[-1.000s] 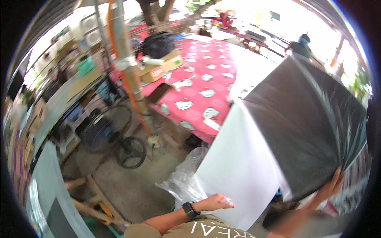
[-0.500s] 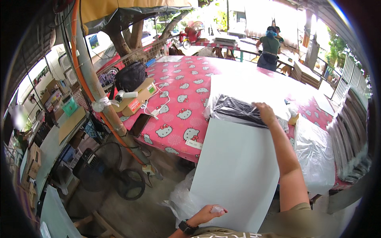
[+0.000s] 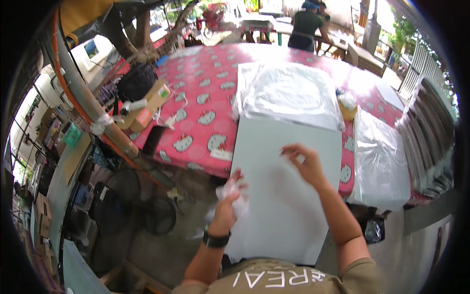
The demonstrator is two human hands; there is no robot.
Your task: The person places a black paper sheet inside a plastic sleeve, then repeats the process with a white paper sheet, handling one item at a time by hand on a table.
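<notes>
A long pale grey-white board (image 3: pixel 284 196) extends from the pink table toward my body. Over its left edge is my left hand (image 3: pixel 226 208), with crumpled clear plastic (image 3: pixel 239 198) against its palm and fingers. Some of this plastic is smeared by motion. My right hand (image 3: pixel 307 165) hovers over the board's middle, fingers loosely bent and slightly apart, with nothing visible in them. At the board's far end, a flat clear plastic-wrapped stack (image 3: pixel 289 90) lies on the table.
A patterned pink tablecloth (image 3: pixel 200 98) covers the table. More plastic-wrapped sheets (image 3: pixel 382 157) lie to the right, beside upright wrapped panels (image 3: pixel 428 137). At left stand a pole (image 3: pixel 93 103), an opened carton (image 3: pixel 152 105) and a black bag (image 3: pixel 137 82). A person (image 3: pixel 304 29) is in the background.
My right hand has left the dark plastic-covered item at the board's far end and come back over the board. My left hand has risen along the left edge. The dark area no longer shows.
</notes>
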